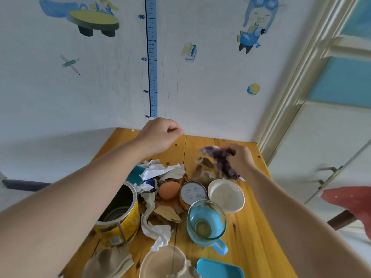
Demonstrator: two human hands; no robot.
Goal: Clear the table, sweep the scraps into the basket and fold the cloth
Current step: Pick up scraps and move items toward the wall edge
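Note:
A wooden table (247, 233) carries a heap of scraps: crumpled white paper (160, 171), dry brown leaves (166, 213), a twisted tissue (154, 229). My right hand (240, 157) is closed on a dark purple cloth (222, 161) at the far right of the table, lifting it off the leaves. My left hand (160, 135) hovers above the far edge with fingers curled in, nothing visible in it. A brown egg (169, 190) lies among the scraps. No basket is in view.
A yellow tin (120, 217) stands open at the left. Beside the egg are a small sealed can (192, 194), a cream bowl (225, 194), a glass in a blue cup (206, 221), a blue lid (219, 268), a second bowl (162, 261) and a beige cloth (108, 261).

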